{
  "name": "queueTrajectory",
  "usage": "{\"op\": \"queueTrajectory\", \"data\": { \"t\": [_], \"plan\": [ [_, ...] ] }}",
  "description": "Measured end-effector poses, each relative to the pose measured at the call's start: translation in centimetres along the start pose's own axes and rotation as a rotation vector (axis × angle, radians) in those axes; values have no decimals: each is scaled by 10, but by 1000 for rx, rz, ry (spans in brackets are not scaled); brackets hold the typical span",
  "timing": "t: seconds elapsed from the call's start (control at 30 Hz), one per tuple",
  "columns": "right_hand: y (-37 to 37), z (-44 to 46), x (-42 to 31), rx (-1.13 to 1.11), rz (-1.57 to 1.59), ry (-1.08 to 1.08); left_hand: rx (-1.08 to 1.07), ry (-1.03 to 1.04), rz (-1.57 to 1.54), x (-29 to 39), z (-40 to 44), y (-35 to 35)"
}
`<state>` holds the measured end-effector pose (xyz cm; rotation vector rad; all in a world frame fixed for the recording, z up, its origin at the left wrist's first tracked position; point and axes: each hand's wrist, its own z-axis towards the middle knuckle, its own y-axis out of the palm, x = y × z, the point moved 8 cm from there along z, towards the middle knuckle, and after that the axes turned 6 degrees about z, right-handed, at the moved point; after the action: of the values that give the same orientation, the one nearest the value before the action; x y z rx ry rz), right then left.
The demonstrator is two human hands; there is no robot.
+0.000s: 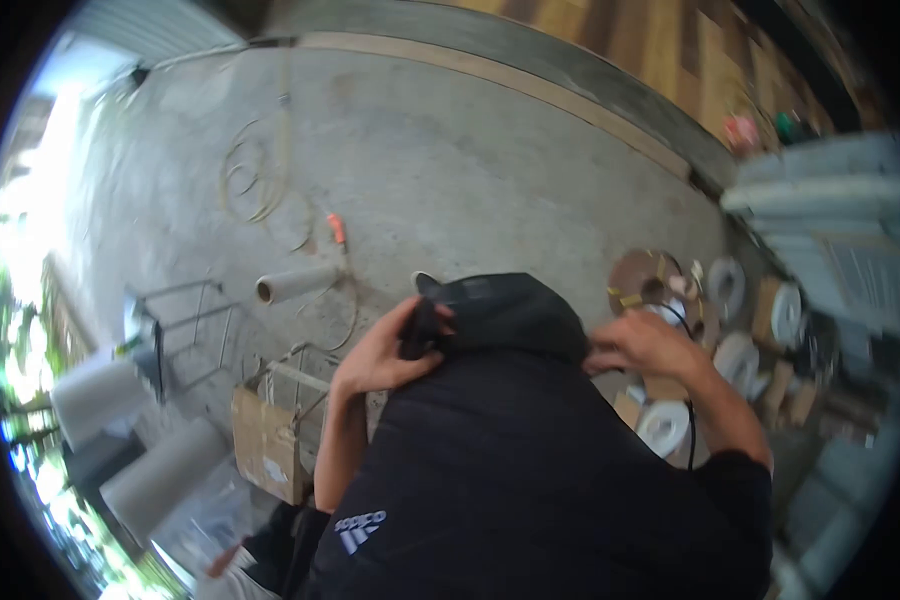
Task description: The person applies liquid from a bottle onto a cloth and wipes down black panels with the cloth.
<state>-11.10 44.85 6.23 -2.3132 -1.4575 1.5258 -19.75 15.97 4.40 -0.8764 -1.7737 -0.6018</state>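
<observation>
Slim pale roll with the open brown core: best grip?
I'd come from picture left, at the open end of the pale roll, and grip round the barrel just behind the rim: that cylindrical stretch looks uncovered, while a thin tan hose passes near the other end.

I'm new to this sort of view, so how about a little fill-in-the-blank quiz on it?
1. The left hand has its thumb and fingers around something coloured ____.
2. The brown roll is nearer the right hand than the ____ hand.
3. The logo on the shirt is coloured ____.
4. The cardboard box is on the person's ____ side.

Missing words: black; left; white; left.
</observation>
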Motion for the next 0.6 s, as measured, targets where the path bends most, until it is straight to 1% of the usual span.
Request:
{"op": "queueTrajectory", "data": {
  "t": [0.03, 0.1, 0.13, 0.17, 0.2, 0.27, 0.3, 0.37, 0.4, 0.47, 0.5, 0.53, 0.6],
  "plan": [
    [0, 2, -11, 18, -58, -83, 11, 11, 22, 5, -2, -3],
    [-6, 10, -21, -11, -55, 47, 3, 61, -29, 0, -4, -7],
    [-3, 16, -19, -50, 48, 71, 66, 67, -22, -1, -6, -17],
    [-4, 19, -12, -85, 146, 123, 53, 85, -56, -2, -2, -17],
    [-5, 23, -10, -104, 114, 98, 19, 104, -98, -3, 1, -15],
    [-16, 25, -30, -69, -17, -175, 45, 128, -120, -3, 4, -21],
    [-14, 23, -25, -121, -9, -127, 64, 155, -110, -4, 4, -22],
    [-17, 26, -27, -171, -33, -105, 57, 125, -83, -12, 3, -25],
    [-24, 27, -38, -155, -66, -26, 56, 124, -58, -12, 2, -26],
    [-35, 30, -42, -38, -126, -104, 29, 99, -104, -12, 1, -22],
    [-44, 31, -50, 69, -206, -256, 41, 86, -87, -12, 1, -21],
    [-46, 36, -47, 88, -192, -234, 53, 69, -69, -11, 2, -21],
    [-52, 39, -63, 257, -387, -424, 12, 51, -30, -3, 9, -17]
  ]
}}
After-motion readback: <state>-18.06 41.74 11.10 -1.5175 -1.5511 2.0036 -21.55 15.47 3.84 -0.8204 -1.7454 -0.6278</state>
